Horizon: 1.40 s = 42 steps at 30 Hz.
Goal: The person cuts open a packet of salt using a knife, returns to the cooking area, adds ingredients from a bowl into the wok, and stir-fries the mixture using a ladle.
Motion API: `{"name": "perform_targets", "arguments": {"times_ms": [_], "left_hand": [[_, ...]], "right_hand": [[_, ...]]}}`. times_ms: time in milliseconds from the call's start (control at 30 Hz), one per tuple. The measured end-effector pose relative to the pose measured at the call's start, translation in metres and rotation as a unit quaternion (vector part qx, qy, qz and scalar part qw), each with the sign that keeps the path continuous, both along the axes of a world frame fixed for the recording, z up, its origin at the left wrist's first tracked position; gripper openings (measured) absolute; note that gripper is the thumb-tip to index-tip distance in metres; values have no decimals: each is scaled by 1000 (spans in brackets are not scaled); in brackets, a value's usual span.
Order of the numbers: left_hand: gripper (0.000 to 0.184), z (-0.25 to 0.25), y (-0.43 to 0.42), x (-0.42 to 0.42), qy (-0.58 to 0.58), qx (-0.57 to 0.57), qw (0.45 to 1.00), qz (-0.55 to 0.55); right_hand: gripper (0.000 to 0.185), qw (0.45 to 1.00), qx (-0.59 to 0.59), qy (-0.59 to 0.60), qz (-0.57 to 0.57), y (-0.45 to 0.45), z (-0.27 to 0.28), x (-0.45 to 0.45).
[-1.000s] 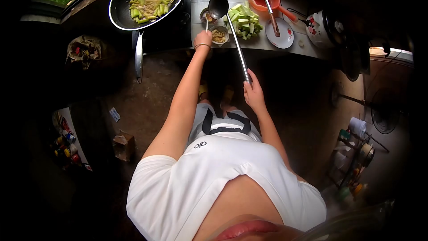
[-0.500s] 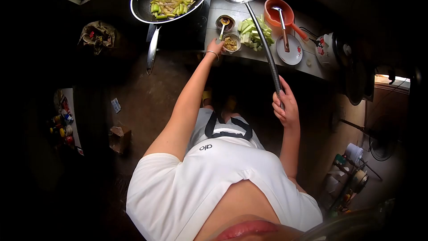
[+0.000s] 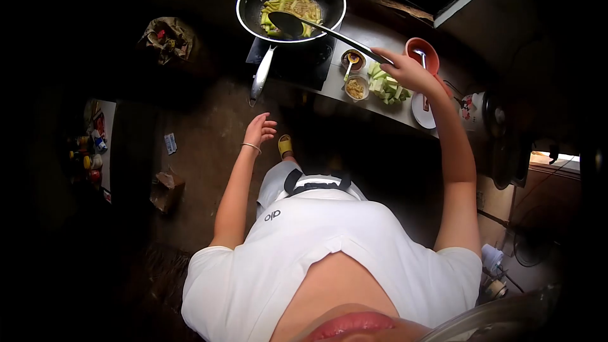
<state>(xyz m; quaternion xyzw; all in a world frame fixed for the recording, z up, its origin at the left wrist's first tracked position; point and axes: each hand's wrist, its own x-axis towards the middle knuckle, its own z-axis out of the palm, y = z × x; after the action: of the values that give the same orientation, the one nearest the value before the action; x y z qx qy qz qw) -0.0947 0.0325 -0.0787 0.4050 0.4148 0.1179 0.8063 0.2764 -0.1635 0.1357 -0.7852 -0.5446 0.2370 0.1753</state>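
Observation:
My right hand grips the dark handle of a long ladle, near the handle's end. The ladle's wide round head is down inside a deep white-rimmed frying pan. It covers part of the green vegetable strips lying in the pan. My left hand is held in the air over the floor, below the pan's metal handle. It holds nothing, with its fingers loosely apart.
The pan sits on a black cooktop. On the counter are a bowl with a spoon, a small bowl of chopped bits, pale green cut vegetables, an orange-red pot, a white plate and a floral cooker.
My right hand has swung the ladle from above the counter leftward into the pan. My left hand has drawn back from the small bowl to the lower left. The view has shifted.

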Motion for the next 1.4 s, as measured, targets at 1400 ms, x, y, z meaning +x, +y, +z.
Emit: {"name": "perform_targets", "arguments": {"times_ms": [1400], "left_hand": [[42,74,15,31,-49,31,994,90]], "right_hand": [[51,928,-1,-357,106,105,-1,71]]}}
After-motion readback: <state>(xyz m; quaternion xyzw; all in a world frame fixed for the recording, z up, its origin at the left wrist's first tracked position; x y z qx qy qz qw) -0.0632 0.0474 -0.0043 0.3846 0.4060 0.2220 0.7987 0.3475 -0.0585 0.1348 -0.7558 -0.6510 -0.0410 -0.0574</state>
